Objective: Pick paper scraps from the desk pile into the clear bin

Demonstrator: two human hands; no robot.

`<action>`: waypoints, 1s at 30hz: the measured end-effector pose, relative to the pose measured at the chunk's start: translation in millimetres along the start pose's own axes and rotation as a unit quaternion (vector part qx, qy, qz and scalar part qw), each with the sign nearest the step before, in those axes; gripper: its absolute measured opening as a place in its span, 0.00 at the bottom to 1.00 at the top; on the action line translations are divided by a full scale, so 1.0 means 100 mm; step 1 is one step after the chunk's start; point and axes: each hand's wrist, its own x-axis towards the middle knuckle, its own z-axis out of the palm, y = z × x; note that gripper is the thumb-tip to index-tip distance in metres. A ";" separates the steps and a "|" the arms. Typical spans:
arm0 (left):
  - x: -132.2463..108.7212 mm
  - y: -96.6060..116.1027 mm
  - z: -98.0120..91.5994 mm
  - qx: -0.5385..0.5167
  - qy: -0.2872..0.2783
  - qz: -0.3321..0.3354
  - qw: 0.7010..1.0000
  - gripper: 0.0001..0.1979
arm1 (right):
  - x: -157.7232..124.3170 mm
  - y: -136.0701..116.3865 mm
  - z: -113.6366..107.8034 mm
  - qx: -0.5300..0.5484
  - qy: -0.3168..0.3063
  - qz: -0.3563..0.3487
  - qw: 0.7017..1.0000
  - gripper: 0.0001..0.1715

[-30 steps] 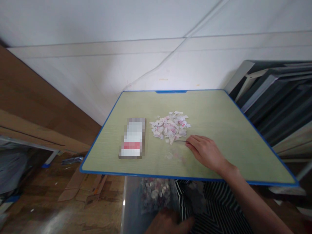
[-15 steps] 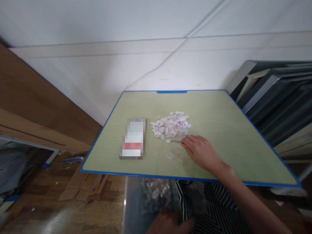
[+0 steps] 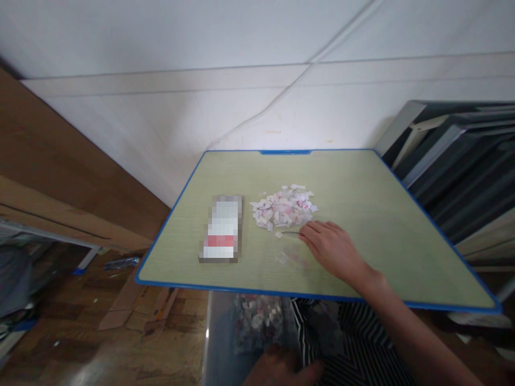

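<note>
My right grip is near the front edge of the table, with bare room toward the right edge. It pinches a thin tool whose long axis points to the left edge.

right hand: lay palm down, fingers stretched leftward, held close together, tips pinched | right forearm: bare, ran from lower right corner up and leftward, wrist straight | left hand: low at bottom edge, partly cut off, back upward, fingers pointed right, grip unclear
</note>
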 end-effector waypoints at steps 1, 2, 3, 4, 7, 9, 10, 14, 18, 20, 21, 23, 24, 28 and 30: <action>0.00 0.00 0.00 0.013 -0.009 0.006 1.000 0.17 | -0.01 0.01 -0.01 -0.003 0.000 0.002 1.000 0.12; 0.00 0.00 -0.02 0.041 -0.020 0.015 0.999 0.20 | -0.01 0.02 -0.02 -0.006 0.000 0.005 1.000 0.12; 0.00 0.01 -0.04 0.058 -0.027 0.019 0.998 0.22 | -0.02 0.03 -0.04 -0.010 -0.001 0.005 1.000 0.12; 0.00 0.02 -0.07 0.071 -0.024 0.021 0.997 0.23 | -0.03 0.04 -0.06 -0.014 -0.003 0.007 1.000 0.12; 0.01 0.04 -0.11 0.108 0.012 0.029 0.994 0.23 | -0.08 0.11 -0.14 -0.024 -0.032 0.011 0.999 0.12; 0.01 0.04 -0.07 0.126 0.046 0.031 0.990 0.23 | -0.14 0.19 -0.21 -0.016 -0.067 0.019 0.997 0.12; 0.01 0.04 -0.03 0.127 0.061 0.027 0.990 0.22 | -0.18 0.25 -0.25 -0.003 -0.086 0.025 0.996 0.11; 0.02 0.02 0.03 0.123 0.071 0.030 0.989 0.23 | -0.40 0.50 -0.41 0.104 -0.157 0.054 0.981 0.13; 0.01 0.00 -0.05 0.116 0.026 0.039 0.992 0.23 | -0.55 0.62 -0.50 0.174 -0.144 0.056 0.972 0.18; 0.01 0.00 -0.09 0.095 0.029 0.038 0.994 0.25 | -0.58 0.62 -0.48 0.167 -0.119 0.054 0.977 0.19; 0.00 0.00 -0.11 0.087 0.031 0.039 0.995 0.25 | -0.59 0.60 -0.46 0.166 -0.114 0.054 0.978 0.19; 0.00 0.01 -0.14 0.081 0.017 0.038 0.996 0.26 | -0.62 0.57 -0.42 0.183 -0.117 0.056 0.974 0.19; 0.00 0.02 -0.16 0.081 -0.003 0.037 0.996 0.25 | -0.64 0.55 -0.40 0.199 -0.121 0.059 0.971 0.19; 0.01 0.06 -0.22 0.076 -0.035 0.027 0.996 0.27 | -0.76 0.47 -0.42 0.267 -0.138 0.077 0.951 0.20; 0.01 0.06 -0.23 0.066 -0.019 0.026 0.997 0.28 | -0.82 0.43 -0.47 0.288 -0.149 0.083 0.942 0.19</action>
